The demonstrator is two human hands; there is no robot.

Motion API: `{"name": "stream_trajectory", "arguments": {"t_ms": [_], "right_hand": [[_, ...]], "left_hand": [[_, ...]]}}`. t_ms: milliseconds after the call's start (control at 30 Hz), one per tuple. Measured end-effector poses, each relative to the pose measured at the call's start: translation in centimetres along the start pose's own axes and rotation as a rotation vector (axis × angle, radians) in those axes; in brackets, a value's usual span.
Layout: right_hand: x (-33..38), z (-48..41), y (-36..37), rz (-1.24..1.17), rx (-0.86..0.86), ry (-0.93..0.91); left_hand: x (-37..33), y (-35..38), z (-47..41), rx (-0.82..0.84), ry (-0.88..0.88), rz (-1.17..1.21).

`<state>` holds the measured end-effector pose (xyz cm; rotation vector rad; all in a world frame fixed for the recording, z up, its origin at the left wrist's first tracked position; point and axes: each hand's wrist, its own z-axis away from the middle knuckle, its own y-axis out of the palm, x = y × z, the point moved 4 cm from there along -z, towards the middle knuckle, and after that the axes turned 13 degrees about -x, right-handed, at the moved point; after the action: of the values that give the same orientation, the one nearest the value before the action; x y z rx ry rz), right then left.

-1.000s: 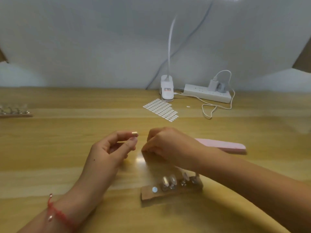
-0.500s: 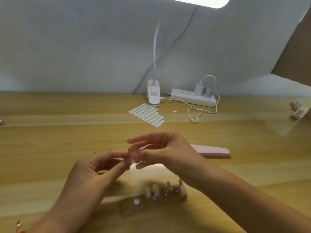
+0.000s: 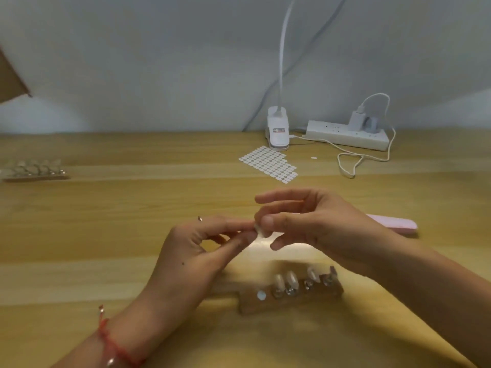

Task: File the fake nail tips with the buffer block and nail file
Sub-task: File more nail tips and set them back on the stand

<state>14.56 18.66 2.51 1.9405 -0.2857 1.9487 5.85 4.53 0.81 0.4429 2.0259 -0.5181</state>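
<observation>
Both hands meet above the worktop (image 3: 106,235): the left hand (image 3: 202,251) and the right hand (image 3: 318,224) each pinch one small clear nail tip (image 3: 259,231) between thumb and fingertip. Just in front stands a wooden holder (image 3: 300,301) carrying four more tips. One pink nail file (image 3: 393,225) lies behind the right wrist. Farther back are a sticker sheet (image 3: 268,163), a clip lamp (image 3: 277,131), a power strip (image 3: 345,134), and a second holder (image 3: 34,172) far left.

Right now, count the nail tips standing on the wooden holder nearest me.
4 nail tips in a row on the wooden holder: two together near its middle, one further right, one at the right end. The last is blurred.
</observation>
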Motion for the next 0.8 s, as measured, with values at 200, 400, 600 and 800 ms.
{"name": "stream_trajectory", "arguments": {"t_ms": [200, 400, 600, 800], "right_hand": [[0.1, 0.0, -0.3, 0.026, 0.009, -0.019], [0.0, 0.0, -0.2, 0.085, 0.003, -0.053], [1.0, 0.1, -0.1, 0.242, 0.064, -0.196], [1.6, 0.2, -0.1, 0.273, 0.122, -0.262]], "left_hand": [[-0.3, -0.2, -0.1, 0.018, 0.090, -0.099], [-0.4, -0.4, 0.0, 0.007, 0.218, -0.197], [-0.7, -0.4, -0.3, 0.103, 0.308, -0.270], [-1.2, -0.4, -0.3, 0.164, 0.368, -0.243]]}}
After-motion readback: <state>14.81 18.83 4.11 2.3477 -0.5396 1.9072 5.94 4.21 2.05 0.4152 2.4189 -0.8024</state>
